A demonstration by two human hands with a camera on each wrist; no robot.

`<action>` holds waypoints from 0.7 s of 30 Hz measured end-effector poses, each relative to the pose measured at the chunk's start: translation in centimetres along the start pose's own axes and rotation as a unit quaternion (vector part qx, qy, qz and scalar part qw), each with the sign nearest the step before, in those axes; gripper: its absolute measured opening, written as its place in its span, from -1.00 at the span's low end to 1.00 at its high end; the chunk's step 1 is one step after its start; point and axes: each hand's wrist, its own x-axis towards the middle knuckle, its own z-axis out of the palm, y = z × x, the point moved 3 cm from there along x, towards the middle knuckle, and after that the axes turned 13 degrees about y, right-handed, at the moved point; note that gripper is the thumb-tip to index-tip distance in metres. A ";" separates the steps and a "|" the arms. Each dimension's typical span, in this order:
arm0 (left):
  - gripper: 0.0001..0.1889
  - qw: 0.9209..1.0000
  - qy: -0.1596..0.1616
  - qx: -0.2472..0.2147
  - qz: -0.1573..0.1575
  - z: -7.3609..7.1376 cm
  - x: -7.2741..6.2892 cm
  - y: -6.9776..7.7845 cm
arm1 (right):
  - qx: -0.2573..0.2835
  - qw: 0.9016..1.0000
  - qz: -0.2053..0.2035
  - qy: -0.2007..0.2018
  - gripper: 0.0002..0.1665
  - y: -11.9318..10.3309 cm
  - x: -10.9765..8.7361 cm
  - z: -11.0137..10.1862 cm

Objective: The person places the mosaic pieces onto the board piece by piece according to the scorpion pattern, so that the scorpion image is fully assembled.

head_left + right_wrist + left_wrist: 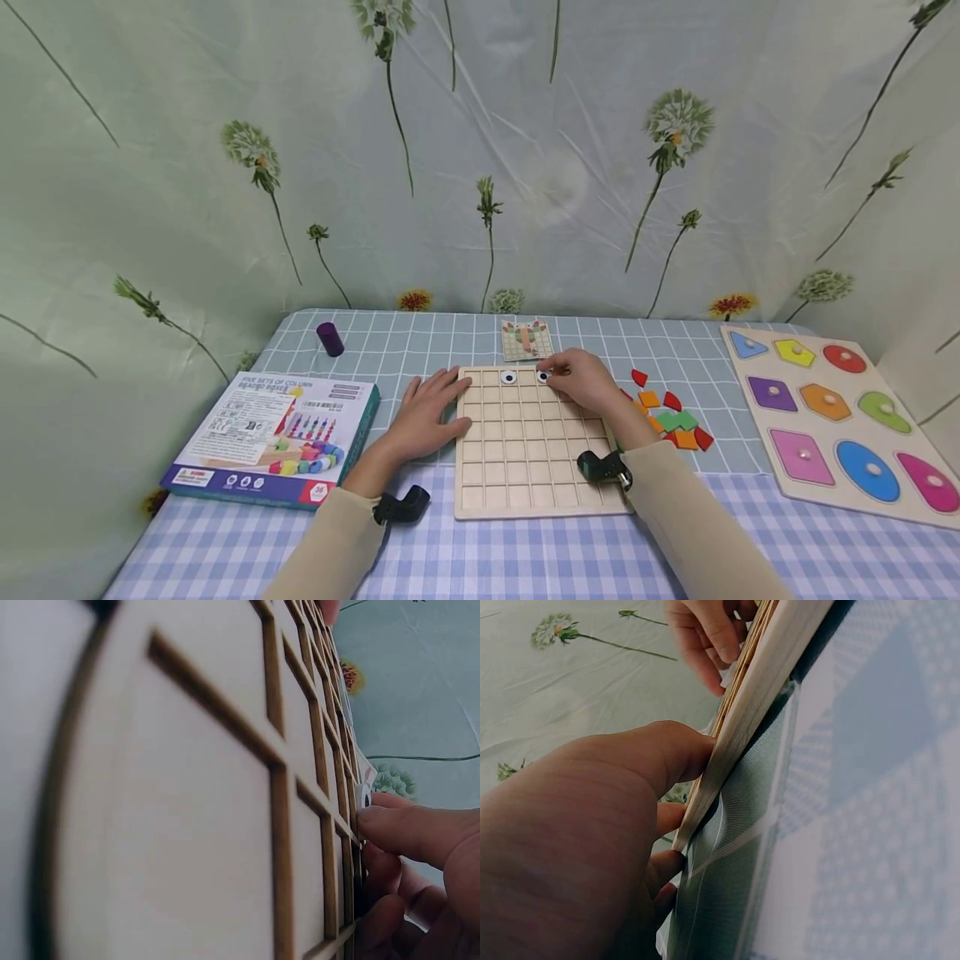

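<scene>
A square wooden grid board (516, 454) lies in front of me. My right hand (588, 385) pinches a white tile with a black eye dot (542, 377) at the board's top row; in the right wrist view the thumb and fingers meet at that eye tile (364, 796). A matching eye tile (508, 377) sits in the same row, further left. My left hand (426, 421) rests at the board's left side, fingers spread and touching the edge, as the left wrist view also shows. Just behind the board lies a small pattern card (527, 340).
Several red, orange and green flat pieces (678, 419) lie right of the board. A shape puzzle board (813, 417) with knobs is at far right. On the left are a beaded-toy box (255, 417) and a purple cylinder (330, 339). A floral curtain (525, 167) hangs behind.
</scene>
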 end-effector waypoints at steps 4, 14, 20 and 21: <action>-0.31 1.000 -0.003 -0.003 -0.002 0.1 -0.1 0.0 | -0.017 1.000 -0.025 -0.008 -0.67 0.0 -0.2 0.0; -0.32 1.000 0.005 -0.003 -0.005 0.2 -0.1 0.0 | -0.001 0.998 -0.054 -0.015 -0.60 0.4 -0.9 0.0; -0.32 1.000 0.010 -0.004 -0.004 0.1 -0.1 0.1 | 0.029 0.999 -0.025 -0.004 -0.67 0.8 -1.1 -0.1; -0.32 1.000 0.010 -0.003 -0.004 0.0 -0.1 0.1 | 0.035 0.999 -0.022 -0.004 -0.68 0.8 -1.2 -0.1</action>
